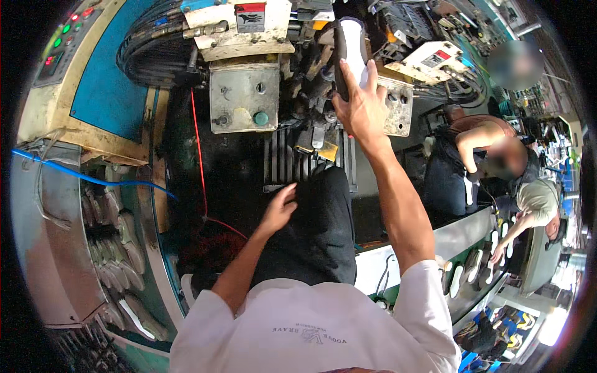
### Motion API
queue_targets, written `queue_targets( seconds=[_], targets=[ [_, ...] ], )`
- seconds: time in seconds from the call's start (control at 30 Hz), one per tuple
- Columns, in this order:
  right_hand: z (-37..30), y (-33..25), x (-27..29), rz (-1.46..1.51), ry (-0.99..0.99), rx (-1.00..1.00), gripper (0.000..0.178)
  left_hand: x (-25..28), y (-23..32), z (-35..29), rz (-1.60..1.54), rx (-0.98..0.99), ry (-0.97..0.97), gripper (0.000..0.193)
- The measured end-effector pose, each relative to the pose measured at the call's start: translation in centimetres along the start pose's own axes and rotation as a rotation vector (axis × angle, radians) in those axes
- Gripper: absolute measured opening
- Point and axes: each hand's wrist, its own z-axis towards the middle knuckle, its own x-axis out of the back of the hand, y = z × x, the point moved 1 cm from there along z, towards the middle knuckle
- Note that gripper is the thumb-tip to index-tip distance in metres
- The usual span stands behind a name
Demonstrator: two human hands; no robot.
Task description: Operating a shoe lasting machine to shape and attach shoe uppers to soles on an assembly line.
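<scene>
Dark shoe | right fingers clamped on near edge | left fingers apart, room leftward

A shoe is in a worker's right hand at the machine; shoes lie in a rack to the left, while at right more shoes line a bench, two people near it.

Pretty murky left of centre, white shirt way brighter, lamp glaring lower right, fisheye bending the edges.
</scene>
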Motion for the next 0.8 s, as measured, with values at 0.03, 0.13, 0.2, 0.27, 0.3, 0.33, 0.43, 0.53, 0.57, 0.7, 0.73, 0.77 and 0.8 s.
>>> queue_targets(
  seconds=[0.03,0.13,0.2,0.27,0.3,0.33,0.43,0.53,0.57,0.7,0.73,0.77,0.8],
  targets=[
    [-0.3,1.0,-0.3,0.003,0.03,-0.004,0.084,-1.8,-0.6,2.2,0.276,-0.155,-0.059,0.075],
    [-0.6,-1.1,-1.8,0.007,0.22,0.264,0.081,-4.7,-2.3,4.8,0.598,-0.194,-0.161,0.092],
    [-1.2,-0.8,-2.1,0.019,0.244,0.34,0.078,-6.2,-2.8,5.3,0.691,-0.055,-0.182,0.073],
    [-1.2,0.1,-2.2,0.022,0.259,0.317,0.076,-6.8,-1.3,6.0,0.783,-0.074,-0.251,0.056],
    [-1.3,0.5,-2.4,0.011,0.261,0.314,0.075,-7.1,-0.7,6.0,0.874,-0.071,-0.302,0.041],
    [-1.5,1.3,-2.9,-0.031,0.244,0.293,0.074,-8.0,1.6,5.9,0.844,-0.132,-0.182,0.019],
    [-1.4,1.6,-2.5,-0.041,0.253,0.285,0.075,-10.3,7.2,6.9,0.662,-0.595,0.048,0.025],
    [-0.7,0.3,-1.5,-0.055,0.269,0.286,0.063,-14.5,9.8,9.4,0.615,-0.661,-0.049,0.039],
    [0.1,-0.1,-1.5,-0.04,0.264,0.293,0.063,-15.6,8.8,10.9,0.454,-0.597,-0.071,0.043],
    [5.2,-0.3,-2.7,0.029,0.3,0.305,0.058,-16.1,2.2,9.7,1.246,-0.505,-0.181,0.049],
    [6.6,1.0,-3.7,-0.031,0.289,0.295,0.063,-16.5,3.1,10.1,1.302,-0.366,-0.453,0.04],
    [8.0,1.6,-4.1,-0.077,0.281,0.296,0.069,-16.5,4.0,10.4,1.35,-0.211,-0.71,0.033],
    [9.2,2.2,-4.4,-0.073,0.301,0.291,0.066,-16.8,3.8,10.3,1.241,-0.321,-0.583,0.025]
  ],
)
